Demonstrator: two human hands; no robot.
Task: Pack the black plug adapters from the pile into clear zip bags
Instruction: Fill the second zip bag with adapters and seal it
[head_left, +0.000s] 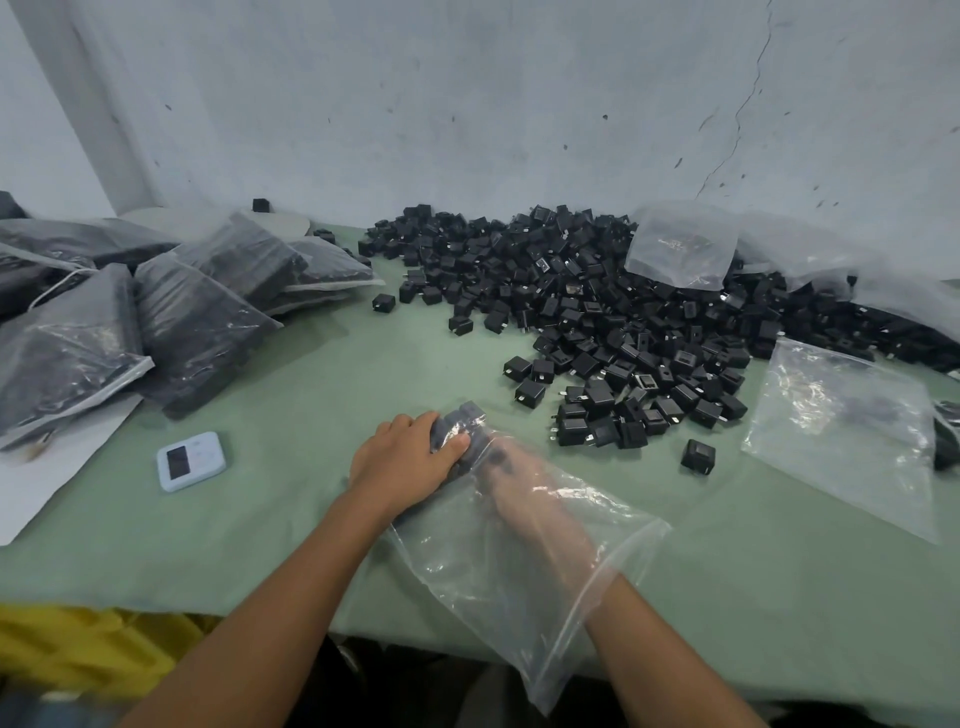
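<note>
Soft even light, faint shadows, wide-angle bending at edges, blurred bottom.

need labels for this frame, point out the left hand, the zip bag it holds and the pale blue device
left hand (402, 457): head view, back of the hand
zip bag (467, 561): head view, clear plastic at mid-panel
pale blue device (191, 461): head view, its front face
</note>
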